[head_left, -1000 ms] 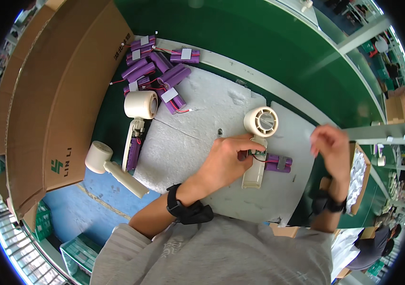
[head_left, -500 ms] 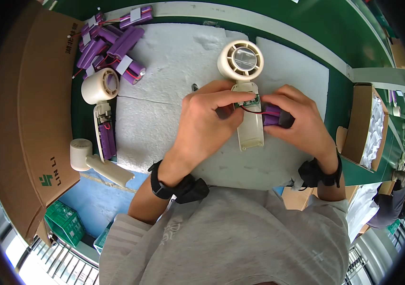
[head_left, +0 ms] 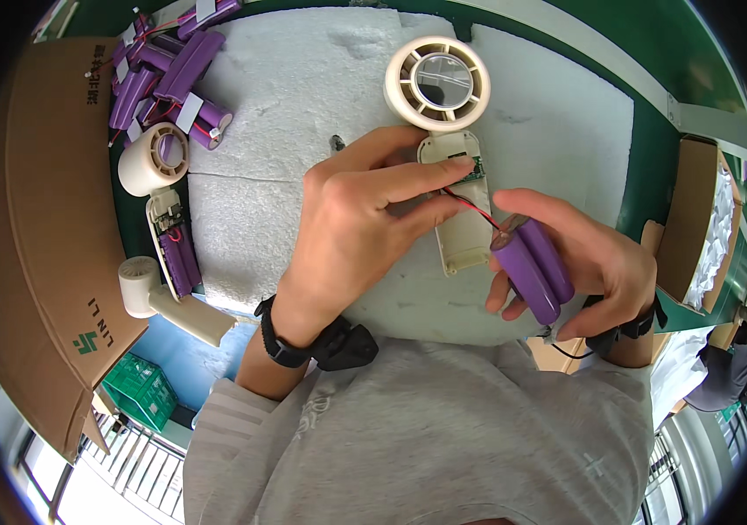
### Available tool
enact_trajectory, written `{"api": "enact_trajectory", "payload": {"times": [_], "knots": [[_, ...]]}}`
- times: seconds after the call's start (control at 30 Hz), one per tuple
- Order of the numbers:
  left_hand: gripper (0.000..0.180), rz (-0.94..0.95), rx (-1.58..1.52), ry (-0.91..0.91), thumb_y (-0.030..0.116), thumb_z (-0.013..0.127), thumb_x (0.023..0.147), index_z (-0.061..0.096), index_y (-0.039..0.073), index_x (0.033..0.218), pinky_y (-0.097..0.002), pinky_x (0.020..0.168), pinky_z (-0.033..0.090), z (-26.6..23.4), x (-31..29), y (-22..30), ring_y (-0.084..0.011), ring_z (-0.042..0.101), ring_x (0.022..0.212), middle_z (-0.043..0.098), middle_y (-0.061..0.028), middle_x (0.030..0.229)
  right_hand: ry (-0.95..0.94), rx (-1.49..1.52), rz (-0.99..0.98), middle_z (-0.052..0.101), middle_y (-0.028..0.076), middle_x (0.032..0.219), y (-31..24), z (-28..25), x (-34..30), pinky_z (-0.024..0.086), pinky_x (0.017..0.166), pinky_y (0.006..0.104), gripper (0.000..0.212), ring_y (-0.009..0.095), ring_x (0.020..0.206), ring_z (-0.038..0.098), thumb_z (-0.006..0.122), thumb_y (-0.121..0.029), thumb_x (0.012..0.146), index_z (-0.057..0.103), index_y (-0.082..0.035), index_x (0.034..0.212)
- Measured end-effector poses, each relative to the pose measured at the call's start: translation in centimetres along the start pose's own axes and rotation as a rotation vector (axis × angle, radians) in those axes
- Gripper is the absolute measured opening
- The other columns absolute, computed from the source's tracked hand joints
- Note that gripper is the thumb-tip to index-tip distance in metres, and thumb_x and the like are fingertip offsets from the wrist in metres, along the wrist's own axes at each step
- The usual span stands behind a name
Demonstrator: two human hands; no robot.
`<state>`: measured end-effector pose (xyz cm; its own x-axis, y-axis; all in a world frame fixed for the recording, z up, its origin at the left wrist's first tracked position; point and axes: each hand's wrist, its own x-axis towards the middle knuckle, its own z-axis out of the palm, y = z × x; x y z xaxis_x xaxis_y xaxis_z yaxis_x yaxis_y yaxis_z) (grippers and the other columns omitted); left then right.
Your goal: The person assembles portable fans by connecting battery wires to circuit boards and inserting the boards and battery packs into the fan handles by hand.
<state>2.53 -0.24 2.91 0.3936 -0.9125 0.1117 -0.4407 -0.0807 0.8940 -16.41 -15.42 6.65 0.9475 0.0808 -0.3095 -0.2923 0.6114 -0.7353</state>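
In the head view I see my left hand (head_left: pixel 351 232) pressing its curled fingers onto the cream plastic handheld fan (head_left: pixel 448 157) lying on the white foam pad (head_left: pixel 303 96). At four o'clock from it, my right hand (head_left: pixel 588 262) is clamped around the purple twin-cell battery pack (head_left: pixel 533 267), its red and black wires (head_left: pixel 471 206) running to the fan.

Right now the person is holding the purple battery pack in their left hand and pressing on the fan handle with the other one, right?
Not quite. The head view shows the purple battery pack in the right hand. The left hand is the one pressing on the open fan handle.
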Motion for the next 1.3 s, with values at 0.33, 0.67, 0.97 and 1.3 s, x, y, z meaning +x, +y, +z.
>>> {"api": "enact_trajectory", "payload": {"times": [0.33,0.67,0.97,1.3], "knots": [[0.037,0.096,0.120,0.023,-0.001,0.081,0.066,0.075,0.007,0.101,-0.0279,0.069,0.057,0.1,0.0,0.3,-0.0237,0.071,0.081,0.069,-0.0156,0.106,0.022,-0.661,-0.261,0.053,0.015,0.118,0.4,0.2,0.9,0.051,0.087,0.0414,0.075,0.030,0.103,0.059,0.081,0.000,0.057,0.051,-0.001,0.126],[0.037,0.105,0.091,0.007,-0.005,0.077,0.070,0.074,0.006,0.104,-0.0287,0.069,0.058,-0.1,-0.3,0.3,-0.0248,0.072,0.086,0.068,-0.0173,0.109,0.264,-1.311,-0.562,0.060,0.011,0.112,2.5,2.5,2.5,0.048,0.084,0.0430,0.068,0.031,0.101,0.059,0.079,-0.005,0.050,0.060,-0.005,0.115],[0.033,0.102,0.011,-0.023,-0.006,0.072,0.075,0.073,0.005,0.107,-0.0287,0.071,0.058,-0.4,-0.2,0.2,-0.0260,0.072,0.089,0.068,-0.0184,0.110,0.267,-1.525,-0.568,0.061,0.015,0.121,2.7,2.0,2.5,0.047,0.087,0.0441,0.066,0.034,0.105,0.059,0.083,-0.013,0.052,0.061,-0.001,0.113],[0.031,0.120,0.027,-0.025,-0.002,0.072,0.077,0.073,0.006,0.108,-0.0296,0.070,0.058,-0.5,-0.3,0.1,-0.0258,0.072,0.088,0.067,-0.0201,0.112,0.370,-1.492,-0.541,0.058,0.021,0.124,3.4,2.9,2.1,0.054,0.088,0.0437,0.053,0.038,0.110,0.060,0.083,-0.003,0.054,0.064,0.005,0.103]]}}
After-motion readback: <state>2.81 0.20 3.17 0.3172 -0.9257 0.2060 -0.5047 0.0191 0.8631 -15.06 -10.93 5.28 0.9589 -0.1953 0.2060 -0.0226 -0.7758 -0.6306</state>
